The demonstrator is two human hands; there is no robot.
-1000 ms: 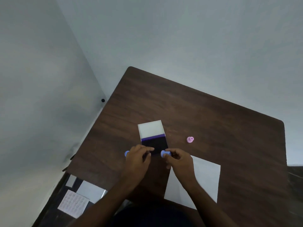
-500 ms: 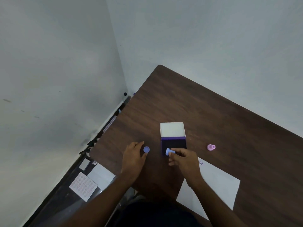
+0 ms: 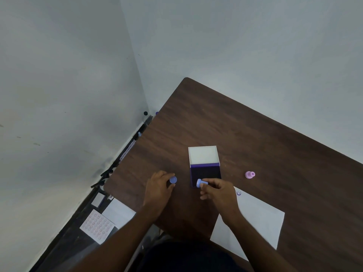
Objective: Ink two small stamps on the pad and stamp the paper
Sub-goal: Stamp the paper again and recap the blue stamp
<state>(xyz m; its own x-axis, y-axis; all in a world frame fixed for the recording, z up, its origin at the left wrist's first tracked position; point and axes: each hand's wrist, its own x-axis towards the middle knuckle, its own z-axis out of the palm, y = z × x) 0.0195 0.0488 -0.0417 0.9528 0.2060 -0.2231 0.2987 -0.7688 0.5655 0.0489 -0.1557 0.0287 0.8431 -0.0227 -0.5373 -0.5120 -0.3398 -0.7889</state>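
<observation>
Since a second ago the hands have drawn apart: then both were together at the near edge of the ink pad, now the left hand point(image 3: 159, 188) sits off to the left of it and the right hand point(image 3: 220, 193) remains at its near edge.

A dark brown wooden table point(image 3: 255, 138) stands in a corner of pale grey walls point(image 3: 59, 75). On the floor to the left lie a white sheet printed with rows of small circles point(image 3: 97, 226) and other white sheets.

Each hand is closed on a small blue stamp. The left grips one point(image 3: 173, 180) with its round face turned up, just above the tabletop. The right pinches the other point(image 3: 200, 183) between thumb and fingers, tilted, its face over the near edge of the pad.

An open ink pad point(image 3: 205, 174) lies mid-table, its white lid point(image 3: 203, 156) folded back on the far side. One pink stamp point(image 3: 249, 174) stands to its right, well apart. White paper point(image 3: 259, 222) lies near right, partly under the right forearm, bearing one purple smiley mark point(image 3: 238, 193) at its far corner.
</observation>
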